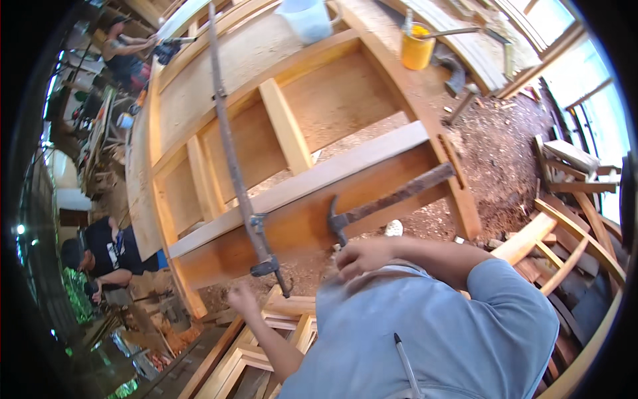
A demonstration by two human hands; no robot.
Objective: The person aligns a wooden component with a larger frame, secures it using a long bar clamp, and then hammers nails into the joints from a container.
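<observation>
Nearest: light blue shirt (438, 339) of the person, a pen (407, 364) lying on its front.

Right hand (362, 256): fingers curled, held close to the chest just below the head of a claw hammer (392, 199); whether it grips anything cannot be told. The hammer lies along the front rail of the frame, head toward the person, rusty handle running up and right.

Left hand (242, 298): blurred, fingers partly curled, empty as far as can be seen, just beside the lower end of a long bar clamp (234, 159).

Bar clamp: rusty steel bar crossing the wooden frame (299, 126) from far edge to near edge, its sliding jaw seated on the near rail.

Wooden frame: large, pale, curved at the sides, with cross rails and short uprights; sawdust-covered ground shows through its openings.

Below the frame: stacked smaller wooden frames (279, 332).

Far side, containers: yellow can (417, 48) on the frame's upper right edge, a stick or brush handle standing in it, contents not visible; white plastic jug (307, 18) at the top edge, contents not visible.

Left margin: a person in dark clothing (106, 256) crouching; another person (123, 53) farther off.
</observation>
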